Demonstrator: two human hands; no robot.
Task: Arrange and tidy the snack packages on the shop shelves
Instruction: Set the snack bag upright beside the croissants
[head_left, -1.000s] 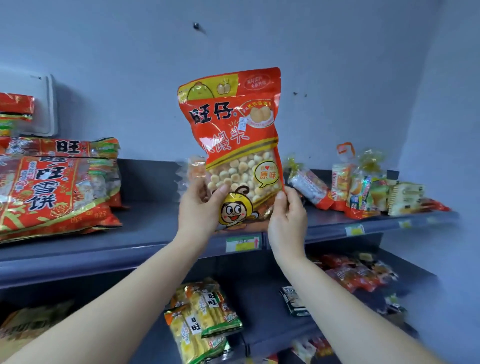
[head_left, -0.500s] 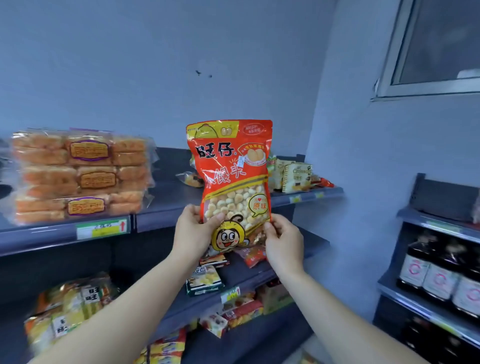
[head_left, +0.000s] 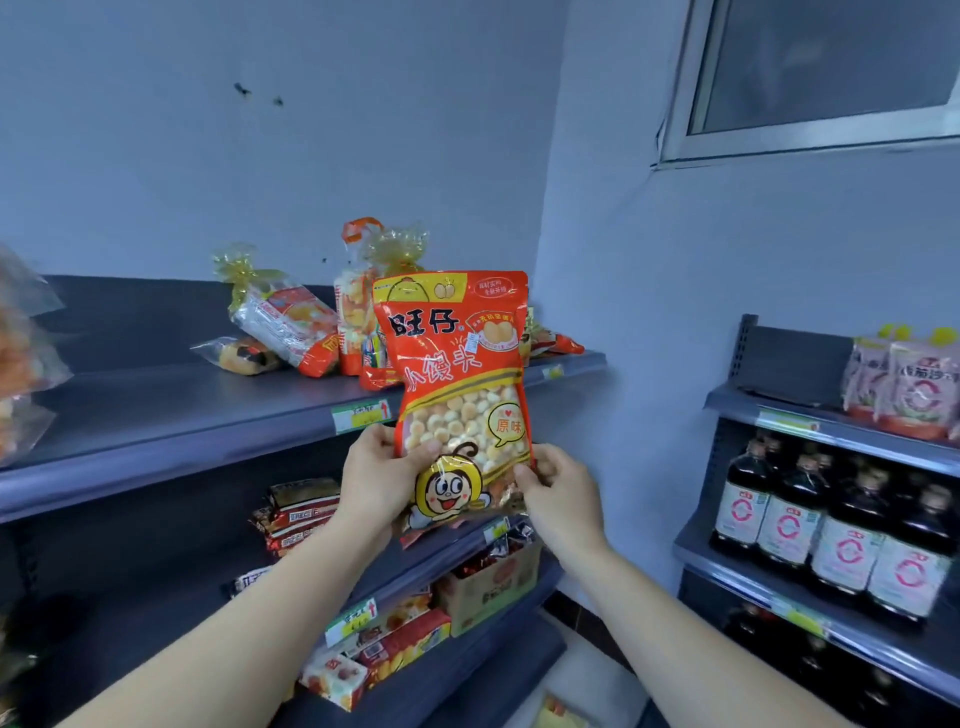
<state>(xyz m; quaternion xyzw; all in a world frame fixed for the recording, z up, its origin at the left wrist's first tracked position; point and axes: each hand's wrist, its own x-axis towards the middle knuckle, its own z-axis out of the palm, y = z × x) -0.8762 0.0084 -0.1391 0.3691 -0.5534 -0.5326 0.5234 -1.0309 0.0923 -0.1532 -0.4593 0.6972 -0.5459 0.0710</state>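
Head view, as seen from just behind the person: one red snack bag (head_left: 457, 364) is held up in the air between two hands, in front of the top shelf (head_left: 208, 415) and touching nothing else. The left hand (head_left: 376, 478) grips the bag's lower left edge, thumb laid across the front and fingers behind. The right hand (head_left: 558, 491) pinches the lower right corner the same way. The bag stands upright, with its long axis vertical, so nearly all of it rises above the two hands.

The top shelf's front lip passes behind the bag at about the level of the left knuckles, and its board runs away beyond and to the left of the hands. The bare stretch of board lies left of the left hand, which makes that the nearer hand to it. I'd judge that setting the bag down means carrying it up and forward over the lip.

Above and just left of the hands, partly hidden by the bag, is a heap of loose packets (head_left: 291, 322). I can count at least four, and more may sit behind the bag. Two price tags (head_left: 362, 415) show on the lip.

Off to the right of the right hand, well apart, a second rack holds dark bottles (head_left: 831, 525), with four labels facing out in the front row.
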